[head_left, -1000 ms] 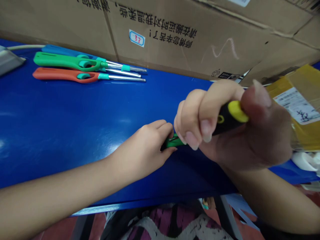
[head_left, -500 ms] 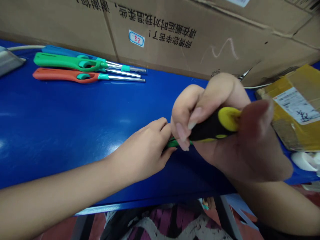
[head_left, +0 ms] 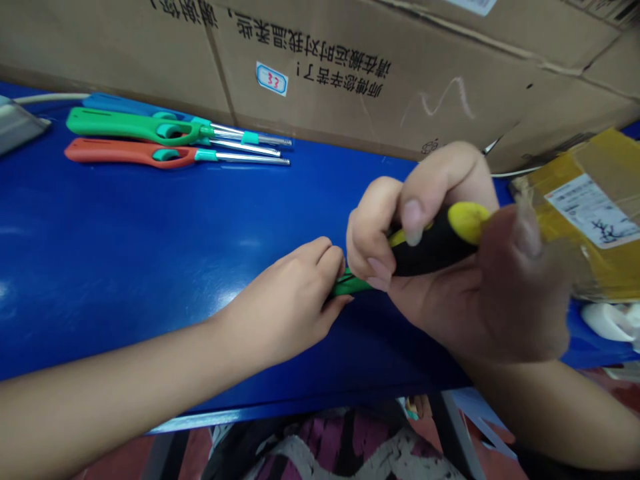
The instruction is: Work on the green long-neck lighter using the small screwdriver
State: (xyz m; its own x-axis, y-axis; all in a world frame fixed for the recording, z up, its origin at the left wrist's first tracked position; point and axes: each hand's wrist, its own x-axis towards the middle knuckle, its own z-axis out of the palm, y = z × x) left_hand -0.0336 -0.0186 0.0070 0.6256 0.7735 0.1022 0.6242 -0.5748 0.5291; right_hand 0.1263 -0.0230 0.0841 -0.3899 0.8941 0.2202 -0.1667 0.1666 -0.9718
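Note:
My left hand [head_left: 290,310] is closed around a green object [head_left: 350,285], of which only a short piece shows between my hands. A black and yellow handle [head_left: 435,247] lies in my right hand [head_left: 450,293], with the fingers curled round it and the thumb at its yellow end. The far end of the handle is hidden behind my right fingers, which touch or nearly touch the green object. Both hands are above the blue table [head_left: 150,267].
Long-nosed lighters lie at the back left: a green one [head_left: 125,125], an orange one [head_left: 130,152] and a blue one [head_left: 117,101]. A large cardboard box [head_left: 320,120] stands along the back. At the right is a yellow-taped parcel [head_left: 585,267] beside a white object [head_left: 607,322].
My right hand has turned and its fingers have shifted on the handle, so more of the green object shows. My left hand has hardly moved.

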